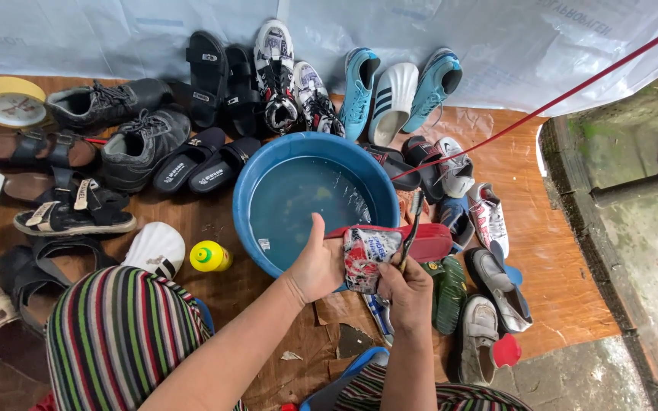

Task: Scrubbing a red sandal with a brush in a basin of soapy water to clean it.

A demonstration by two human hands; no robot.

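Two hands meet over the near rim of the basin, and we start there. Our left hand (315,266) is clenched around a red flip-flop (420,240), thumb up, holding it level across the rim of the blue basin (257,190). Our right hand (404,293) grasps a crumpled printed sachet (365,255) against the sandal's underside, and a toothbrush (413,221) is pinched in the same grip, its head pointing up and away from us.

Just beyond both hands lies the basin's cloudy water. Left of the left grip we see a yellow bottle cap (207,256) and a white shell-shaped shoe (158,247), with our striped knee (116,335) below them. Right of the right grip, green sandals (445,293) and white shoes (485,331) crowd together on the brown floor (550,251).

Farther out, beyond the basin, we see blue football boots (359,91), a white clog (394,99), black slides (207,164) and black lace-up shoes (135,144). A yellow clock (11,100) lies far to the left, and a red cord (557,99) runs up to the right.
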